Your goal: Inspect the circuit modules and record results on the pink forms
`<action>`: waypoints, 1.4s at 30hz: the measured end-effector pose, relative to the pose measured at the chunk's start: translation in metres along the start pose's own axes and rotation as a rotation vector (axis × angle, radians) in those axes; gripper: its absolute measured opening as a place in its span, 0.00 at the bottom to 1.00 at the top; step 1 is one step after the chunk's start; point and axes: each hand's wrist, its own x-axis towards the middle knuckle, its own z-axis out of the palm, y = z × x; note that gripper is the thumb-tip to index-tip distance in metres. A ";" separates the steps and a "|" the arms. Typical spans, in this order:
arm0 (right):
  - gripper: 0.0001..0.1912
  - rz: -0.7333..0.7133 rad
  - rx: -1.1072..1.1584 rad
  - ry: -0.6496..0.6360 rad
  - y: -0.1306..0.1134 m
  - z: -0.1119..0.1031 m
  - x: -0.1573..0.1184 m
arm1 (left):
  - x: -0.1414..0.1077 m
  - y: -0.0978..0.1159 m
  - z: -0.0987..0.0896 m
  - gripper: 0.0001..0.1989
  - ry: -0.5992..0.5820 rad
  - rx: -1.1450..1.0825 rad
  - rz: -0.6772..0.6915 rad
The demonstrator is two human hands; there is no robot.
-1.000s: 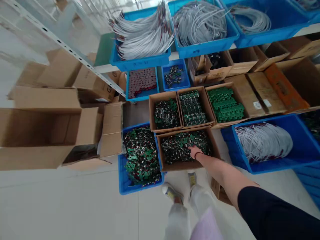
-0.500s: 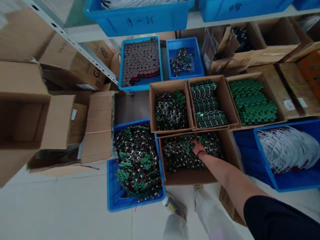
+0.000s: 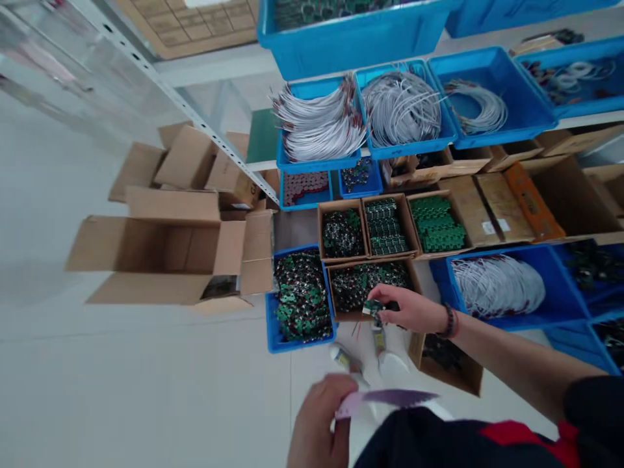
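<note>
So the right hand (image 3: 412,311) is closed to a narrow pinch, holding a small green circuit board (image 3: 373,309) between thumb and fingertips, just over a cardboard box (image 3: 331,286) heaped with more boards. The board's long axis seems to lie roughly level across the view, though it is too small to be sure. A dark beaded bracelet (image 3: 449,322) circles the right wrist. Low in the view, the left hand (image 3: 316,422) is curled around one end of a pink-purple strip (image 3: 385,399), blurred enough to hide its material. The strip points across the view, its far end rising slightly to the right, and a dark sleeve (image 3: 468,445) with red patches fills the bottom edge.

Beside the box sits a blue tray (image 3: 292,348) of boards, and a blue crate (image 3: 550,286) of white wire (image 3: 497,286) lies to the right. The person's shoes (image 3: 346,361) stand on a pale tiled floor (image 3: 146,383) just below the box. An open carton (image 3: 166,253) stands on the floor to the left, by a white slotted shelf upright (image 3: 170,97). Further boxes and blue crates of wire bundles (image 3: 316,130) fill the shelves ahead. White labels (image 3: 494,226) and an orange carton (image 3: 531,208) show, but no writing is legible
</note>
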 end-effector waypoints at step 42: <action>0.23 -0.376 -0.191 0.587 -0.094 0.066 -0.193 | -0.087 0.092 -0.079 0.16 0.186 -0.265 0.132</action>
